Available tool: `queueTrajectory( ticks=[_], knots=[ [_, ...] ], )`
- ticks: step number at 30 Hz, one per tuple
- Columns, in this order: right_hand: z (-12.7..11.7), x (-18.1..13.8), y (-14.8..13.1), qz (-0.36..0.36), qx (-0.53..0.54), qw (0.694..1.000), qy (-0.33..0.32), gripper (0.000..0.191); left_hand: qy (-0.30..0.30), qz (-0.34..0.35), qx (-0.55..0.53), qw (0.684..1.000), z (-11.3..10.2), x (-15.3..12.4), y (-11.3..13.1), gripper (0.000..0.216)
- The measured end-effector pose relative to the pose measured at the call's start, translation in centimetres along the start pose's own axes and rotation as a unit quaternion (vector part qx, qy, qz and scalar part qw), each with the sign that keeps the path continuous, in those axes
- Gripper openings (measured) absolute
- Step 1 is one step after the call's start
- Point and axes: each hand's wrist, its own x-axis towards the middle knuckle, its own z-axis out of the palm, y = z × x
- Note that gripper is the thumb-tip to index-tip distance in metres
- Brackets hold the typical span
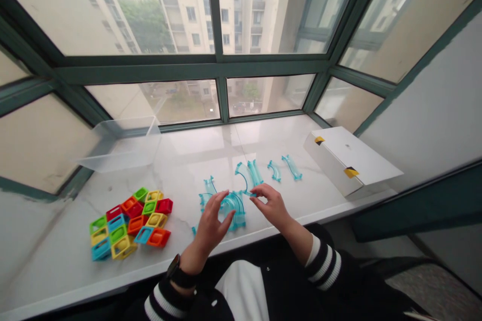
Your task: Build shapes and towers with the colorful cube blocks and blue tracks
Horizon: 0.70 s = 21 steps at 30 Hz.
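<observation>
Striped sleeves (324, 263) nearest — left fingers (215, 204) spread by turquoise tracks (238, 216), right fingers (265, 190) pinching a small turquoise piece (247, 192)

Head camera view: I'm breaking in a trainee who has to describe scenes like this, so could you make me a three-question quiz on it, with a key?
1. Multiple choice: where is the dark watch worn? A) on the left wrist; B) on the right wrist; C) on both wrists.
2. True or false: the colourful blocks lie toward the left side of the picture, and the white box stands toward the right.
3. Short answer: what colour is the see-through piece at the fingertips of the right hand?

Key: 1. A. 2. True. 3. Light blue.
</observation>
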Motion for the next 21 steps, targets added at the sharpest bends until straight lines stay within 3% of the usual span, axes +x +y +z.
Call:
queueTrajectory(
  ticks=[4,11,15,21],
  knots=[
    [-3.7,-0.4,3.1,0.022,-0.065,0.996,0.059,0.014,0.068,-0.040,0.053,0.995,-1.9,-2.1,-3.3,0.048],
    [-9.2,-0.7,9.4,0.100,-0.168,0.973,0.126,0.023,0.101,-0.093,0.123,0.983,-2.7,-7.8,-8.4,0.052],
    [-9.6,0.1,11.8,0.113,-0.182,0.968,0.134,0.022,0.118,-0.105,0.139,0.977,-2.2,-8.8,-9.5,0.056],
    [-7.9,1.0,14.3,0.121,-0.208,0.964,0.110,0.020,0.105,-0.111,0.142,0.978,-1.9,-8.8,-10.3,0.056]
  ],
)
